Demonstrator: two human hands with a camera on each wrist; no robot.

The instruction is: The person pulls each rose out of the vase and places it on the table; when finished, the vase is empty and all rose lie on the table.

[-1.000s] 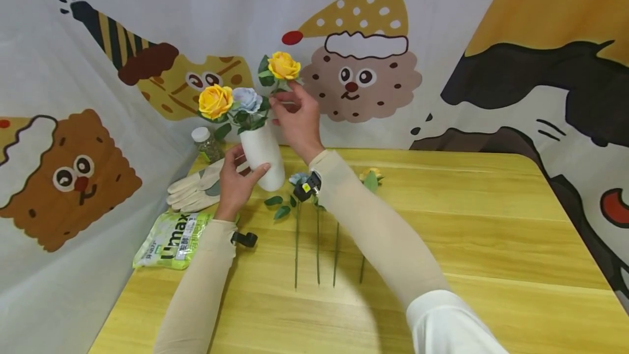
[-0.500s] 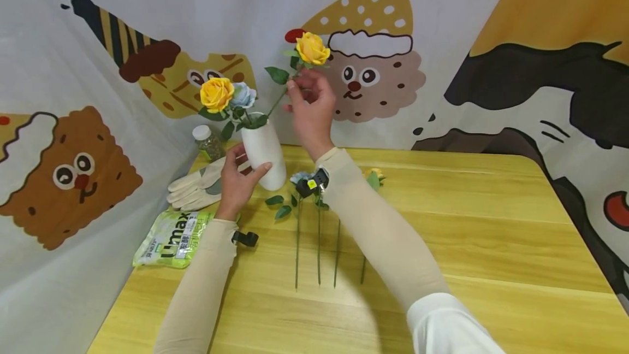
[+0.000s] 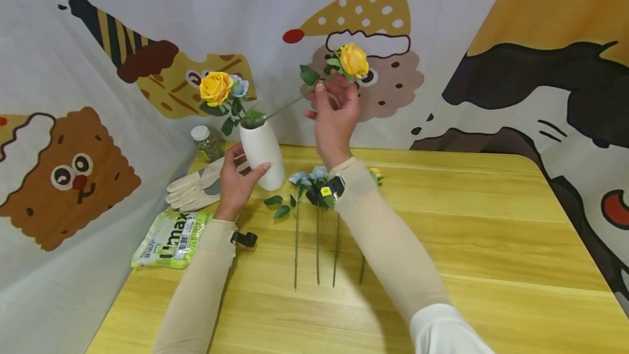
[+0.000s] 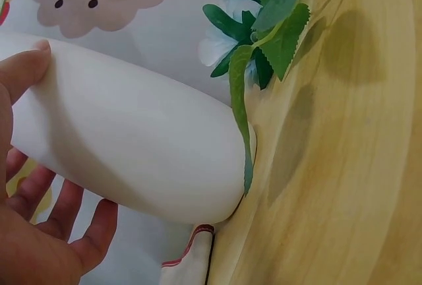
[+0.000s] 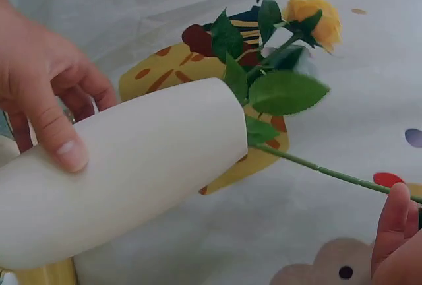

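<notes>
My left hand (image 3: pixel 238 182) grips a white vase (image 3: pixel 264 152) round its side, thumb in front and fingers behind. The vase stands on the table, and its base shows in the left wrist view. A yellow rose (image 3: pixel 216 89) and a pale blue rose (image 3: pixel 239 87) rise from its mouth. Up and to the right, my right hand (image 3: pixel 338 116) pinches the stem of another yellow rose (image 3: pixel 354 60) just below the bloom. That green stem (image 5: pixel 323 168) slants down to the vase's mouth, where its lower end is hidden.
Several roses lie on the wooden table (image 3: pixel 472 245), including blue ones (image 3: pixel 309 175) and a yellow one (image 3: pixel 375 173), stems toward me. At the left are white gloves (image 3: pixel 191 189), a green-and-white bag (image 3: pixel 167 242) and a small white-lidded jar (image 3: pixel 206 143). A printed cloth (image 3: pixel 457 15) hangs behind.
My right hand has moved right with the yellow rose, first rising and then dipping, and its stem leans further right. My left hand stays on the vase.
</notes>
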